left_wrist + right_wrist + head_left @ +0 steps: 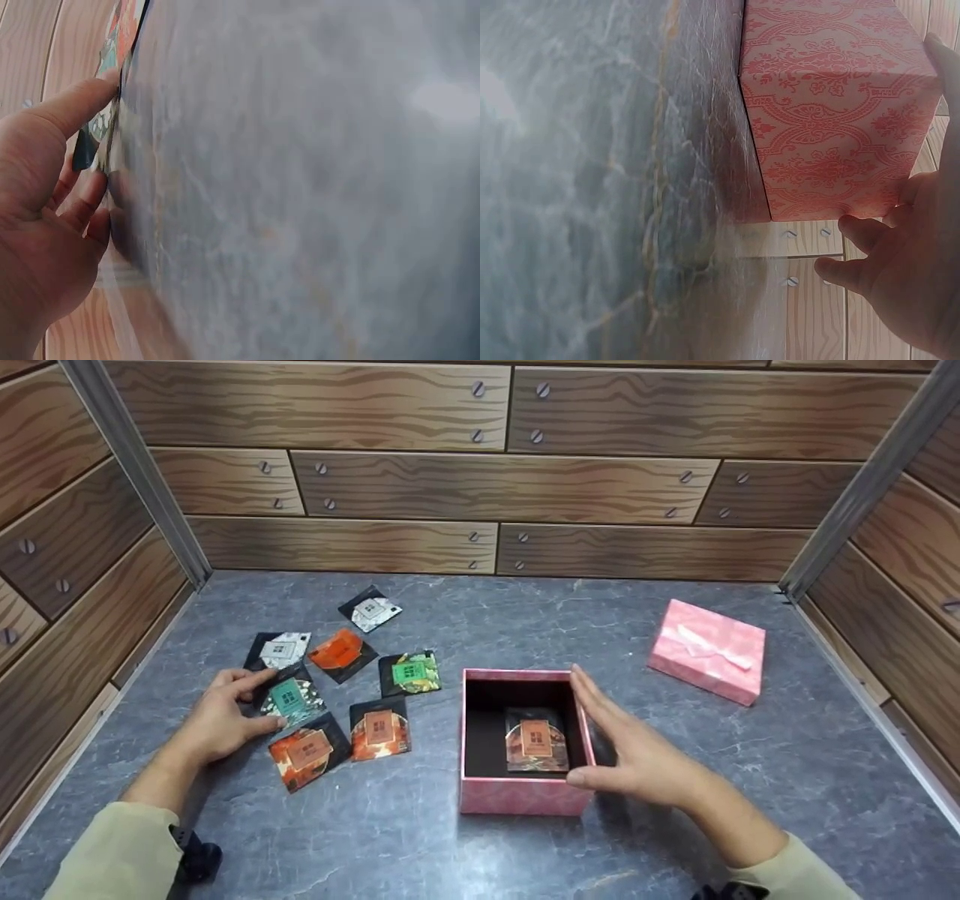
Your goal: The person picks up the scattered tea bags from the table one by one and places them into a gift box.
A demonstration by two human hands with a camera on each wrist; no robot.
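On the left, my left hand point(217, 718) grips a teal and black sachet point(289, 699) by its edge, thumb at the near corner and index finger at the far one. In the left wrist view, the thumb lies against the printed face of this sachet point(105, 120). My right hand point(637, 746) rests along the right wall of an open pink box point(521, 796), its fingers extended and its thumb at the near corner. Inside the box's dark interior lies a brown sachet point(535, 739). The right wrist view shows the box's patterned outer walls point(832, 142) beside the hand point(907, 262).
Around the left hand lie several more sachets: silver point(281, 649), orange point(341, 654), green point(410, 672), red-brown point(380, 727) and orange-brown point(309, 751). Another silver sachet point(370, 608) is farther back. A pink lid with a bow point(709, 652) sits at the right. Wood-patterned walls point(480, 484) enclose the table.
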